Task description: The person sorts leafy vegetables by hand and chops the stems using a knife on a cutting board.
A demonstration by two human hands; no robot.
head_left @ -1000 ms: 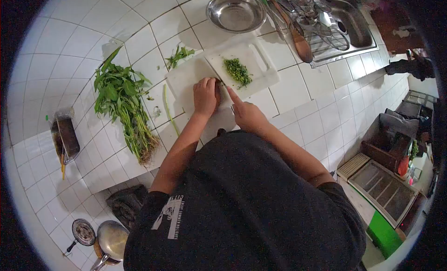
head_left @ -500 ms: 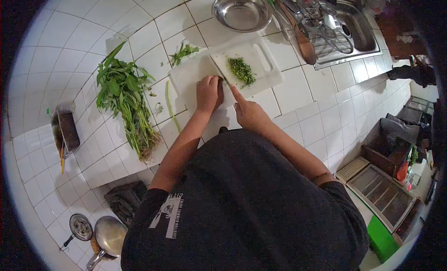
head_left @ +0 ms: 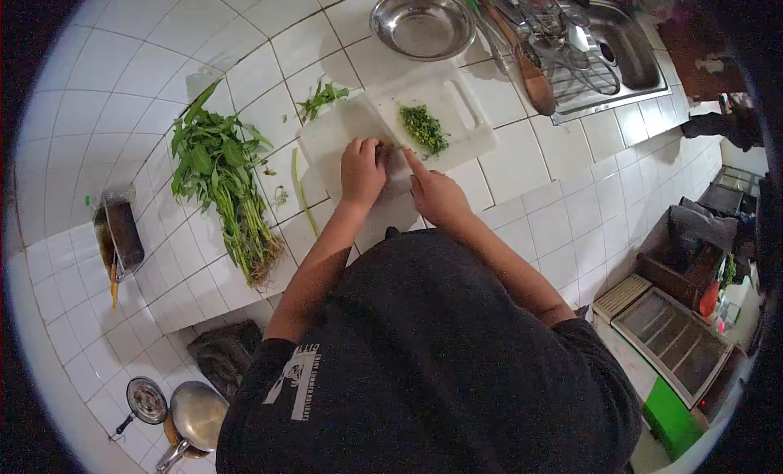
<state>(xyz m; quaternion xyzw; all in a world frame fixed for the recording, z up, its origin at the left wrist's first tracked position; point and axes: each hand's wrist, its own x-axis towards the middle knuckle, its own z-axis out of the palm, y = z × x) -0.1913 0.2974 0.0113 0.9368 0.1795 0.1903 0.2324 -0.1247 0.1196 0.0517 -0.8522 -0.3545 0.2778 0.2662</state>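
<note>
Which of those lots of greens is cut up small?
The chopped pile on the white cutting board: it is fine bits heaped together, whereas the rooted bunch, leafy sprig and lone stem are larger pieces.

"Where's the knife [head_left: 397,163]?"
"Just above the frame's centre — blade blurred, over the white board [head_left: 475,142]."
"And the chopped greens [head_left: 422,130]?"
"Heaped on the board, up and right of the blade."

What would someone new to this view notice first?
Probably the big bunch of leafy greens, roots attached, lying on the white tiled counter at the picture's left. Next, the small heap of chopped greens on the cutting board, just beyond the left hand and the right hand. Past the board, a shiny metal bowl stands at the top.
</note>
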